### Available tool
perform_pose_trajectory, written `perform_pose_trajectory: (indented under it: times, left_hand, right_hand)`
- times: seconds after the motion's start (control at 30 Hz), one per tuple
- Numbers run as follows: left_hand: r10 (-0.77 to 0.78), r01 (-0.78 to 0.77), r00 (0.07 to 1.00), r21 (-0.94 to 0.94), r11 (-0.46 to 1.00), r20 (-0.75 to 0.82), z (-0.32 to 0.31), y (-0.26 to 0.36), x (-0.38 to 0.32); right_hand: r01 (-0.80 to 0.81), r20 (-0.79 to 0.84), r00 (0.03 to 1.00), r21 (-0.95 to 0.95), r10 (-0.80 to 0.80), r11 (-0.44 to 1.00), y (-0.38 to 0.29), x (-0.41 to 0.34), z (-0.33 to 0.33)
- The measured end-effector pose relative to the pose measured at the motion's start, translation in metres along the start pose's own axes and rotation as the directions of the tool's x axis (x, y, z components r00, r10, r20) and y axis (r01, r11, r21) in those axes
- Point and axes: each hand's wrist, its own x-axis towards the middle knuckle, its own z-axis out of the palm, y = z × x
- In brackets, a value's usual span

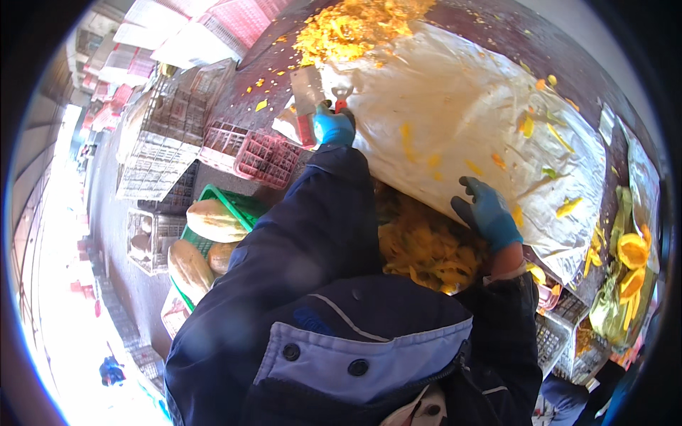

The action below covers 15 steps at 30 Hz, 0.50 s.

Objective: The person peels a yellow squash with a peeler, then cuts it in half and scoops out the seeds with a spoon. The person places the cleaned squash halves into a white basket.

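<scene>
My left hand (334, 127), in a blue glove with dark fingers, is shut on the red handle of a peeler (341, 95). The peeler's forked metal head points away from me. Just left of this hand lies a cleaver (307, 90) with a broad blade and a red handle. Over the near edge of a white plastic sheet (442, 117), my right hand (486, 209), gloved alike, is empty with its fingers apart. Yellow-orange peels (434, 245) fill the space below that edge, close to my body; my left sleeve hides part of them.
Orange shreds and pulp (351, 29) are heaped at the sheet's far end. Left stand a green crate (234, 205) with large pale melons or squashes (216, 220), and pink crates (266, 160). Cut orange pieces (633, 250) lie far right. Another person's leg (565, 396) shows at lower right.
</scene>
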Motion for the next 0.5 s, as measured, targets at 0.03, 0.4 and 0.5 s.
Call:
perform_pose_trajectory:
  times: [0.03,0.4,0.5]
  left_hand:
    - [0.021,-0.025,0.999,0.124,0.992,0.038,0.001,-0.002,0.002]
    - [0.296,-0.363,0.924,0.307,0.880,0.243,0.033,-0.043,0.033]
    - [0.375,-0.384,0.903,0.004,0.923,0.208,0.033,-0.031,0.035]
  right_hand:
    - [-0.005,0.001,1.000,-0.003,0.005,1.000,0.000,-0.002,-0.002]
    - [0.016,-0.237,0.971,-0.128,-0.046,0.992,0.019,-0.045,0.000]
    - [-0.063,-0.284,0.959,-0.125,0.025,0.990,0.011,-0.083,-0.019]
